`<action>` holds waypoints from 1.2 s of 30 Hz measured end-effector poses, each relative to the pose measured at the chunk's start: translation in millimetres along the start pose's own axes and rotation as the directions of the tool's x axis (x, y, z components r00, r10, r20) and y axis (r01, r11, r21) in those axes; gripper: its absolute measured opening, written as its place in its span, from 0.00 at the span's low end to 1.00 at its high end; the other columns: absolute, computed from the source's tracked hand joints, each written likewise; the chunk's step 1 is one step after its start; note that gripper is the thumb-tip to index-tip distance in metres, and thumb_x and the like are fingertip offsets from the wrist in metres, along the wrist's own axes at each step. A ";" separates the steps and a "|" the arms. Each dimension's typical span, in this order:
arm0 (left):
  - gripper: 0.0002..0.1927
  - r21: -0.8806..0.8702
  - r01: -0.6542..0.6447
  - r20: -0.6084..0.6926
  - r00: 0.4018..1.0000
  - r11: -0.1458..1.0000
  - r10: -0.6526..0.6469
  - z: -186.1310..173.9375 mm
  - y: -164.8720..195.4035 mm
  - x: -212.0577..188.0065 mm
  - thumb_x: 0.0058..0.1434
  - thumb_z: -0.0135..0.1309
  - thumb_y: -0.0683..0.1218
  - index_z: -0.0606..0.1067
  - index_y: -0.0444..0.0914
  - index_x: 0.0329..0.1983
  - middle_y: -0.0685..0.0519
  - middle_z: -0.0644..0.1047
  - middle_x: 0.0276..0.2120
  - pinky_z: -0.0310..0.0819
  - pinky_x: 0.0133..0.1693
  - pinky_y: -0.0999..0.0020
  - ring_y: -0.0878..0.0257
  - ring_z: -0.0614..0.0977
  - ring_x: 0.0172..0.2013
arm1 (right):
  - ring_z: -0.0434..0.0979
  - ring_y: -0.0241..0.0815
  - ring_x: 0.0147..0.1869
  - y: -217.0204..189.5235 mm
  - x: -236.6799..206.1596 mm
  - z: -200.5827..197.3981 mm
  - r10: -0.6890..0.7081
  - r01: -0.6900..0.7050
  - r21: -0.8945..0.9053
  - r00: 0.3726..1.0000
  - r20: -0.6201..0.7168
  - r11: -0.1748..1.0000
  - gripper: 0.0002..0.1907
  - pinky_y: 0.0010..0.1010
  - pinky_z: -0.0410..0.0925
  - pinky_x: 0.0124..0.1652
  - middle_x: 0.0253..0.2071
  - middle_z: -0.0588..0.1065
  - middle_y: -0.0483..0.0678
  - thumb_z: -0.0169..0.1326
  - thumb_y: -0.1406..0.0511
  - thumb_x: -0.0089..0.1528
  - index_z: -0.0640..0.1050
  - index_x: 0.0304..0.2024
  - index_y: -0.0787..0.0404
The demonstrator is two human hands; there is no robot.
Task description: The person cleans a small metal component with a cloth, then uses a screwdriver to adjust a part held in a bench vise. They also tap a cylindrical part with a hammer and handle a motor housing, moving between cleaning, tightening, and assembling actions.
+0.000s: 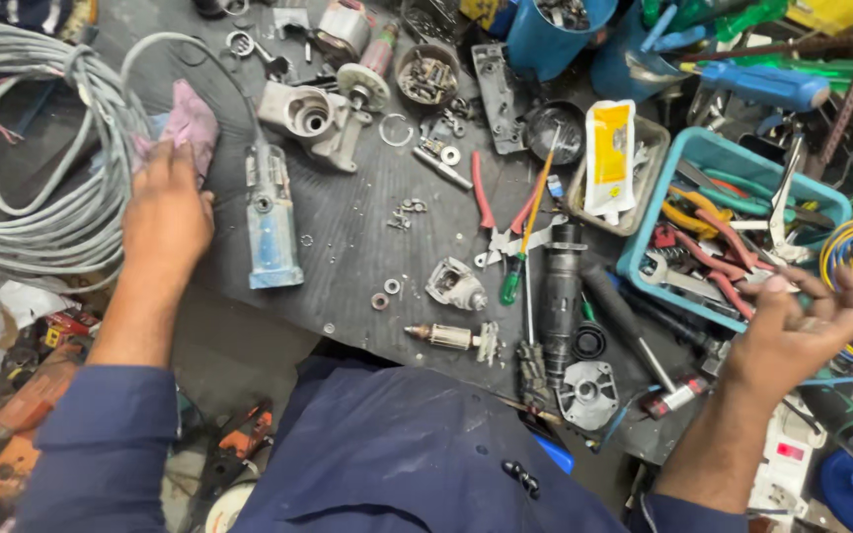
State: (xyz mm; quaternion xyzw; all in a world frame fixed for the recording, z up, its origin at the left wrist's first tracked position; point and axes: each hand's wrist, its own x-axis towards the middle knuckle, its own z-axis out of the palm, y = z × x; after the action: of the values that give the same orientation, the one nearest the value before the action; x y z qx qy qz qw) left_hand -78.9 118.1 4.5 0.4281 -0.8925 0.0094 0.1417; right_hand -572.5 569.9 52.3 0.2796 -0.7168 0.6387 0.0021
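Head view: left hand point(165, 212) lies flat, fingers pressing a pink rag point(188, 120) just left of the blue tool housing point(271, 219), not clenched. Right hand point(804, 331), far right of the housing, hovers loosely open over the teal tray point(718, 150), holding nothing visible.

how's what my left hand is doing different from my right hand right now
The left hand lies palm down on a pinkish cloth at the left of the dark bench top; the right hand is raised, fingers curled, above the teal tray of tools. The left hand presses something soft; whether the right hand holds anything, I cannot tell. Both come out of dark blue sleeves.
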 end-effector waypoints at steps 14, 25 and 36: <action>0.15 -0.820 0.111 0.056 0.992 0.561 -0.113 -90.0 -10.5 5.6 0.67 0.52 0.56 0.76 0.41 0.46 0.44 0.73 0.54 0.70 0.55 0.48 0.43 0.75 0.50 | 0.76 0.47 0.66 -157.5 -189.3 281.3 -0.067 -0.057 0.264 0.897 0.437 0.963 0.22 0.41 0.71 0.64 0.60 0.69 0.53 0.50 0.63 0.71 0.66 0.64 0.64; 0.18 -0.496 -0.655 -0.353 0.752 0.570 0.557 -109.3 -99.7 42.7 0.66 0.53 0.56 0.79 0.37 0.41 0.46 0.59 0.73 0.25 0.67 0.30 0.37 0.51 0.72 | 0.66 0.42 0.37 -185.5 -207.8 541.6 0.596 -0.776 0.194 0.596 0.538 0.600 0.25 0.33 0.61 0.33 0.39 0.66 0.54 0.44 0.52 0.79 0.72 0.44 0.69; 0.11 -0.739 -0.315 -0.190 0.945 0.596 0.265 -54.9 -195.8 47.6 0.55 0.64 0.40 0.80 0.35 0.41 0.49 0.82 0.45 0.80 0.42 0.63 0.53 0.85 0.41 | 0.77 0.50 0.52 -174.2 -14.1 637.3 -0.226 0.854 -0.270 0.399 0.889 0.444 0.15 0.43 0.70 0.52 0.44 0.77 0.46 0.57 0.68 0.56 0.81 0.46 0.55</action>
State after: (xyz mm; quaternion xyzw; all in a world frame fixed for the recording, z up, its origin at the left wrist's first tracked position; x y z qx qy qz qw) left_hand 56.4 -34.6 49.2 0.1775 -0.8660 -0.3298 0.3315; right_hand -264.6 -13.6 89.2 0.7299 -0.6766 0.0854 0.0459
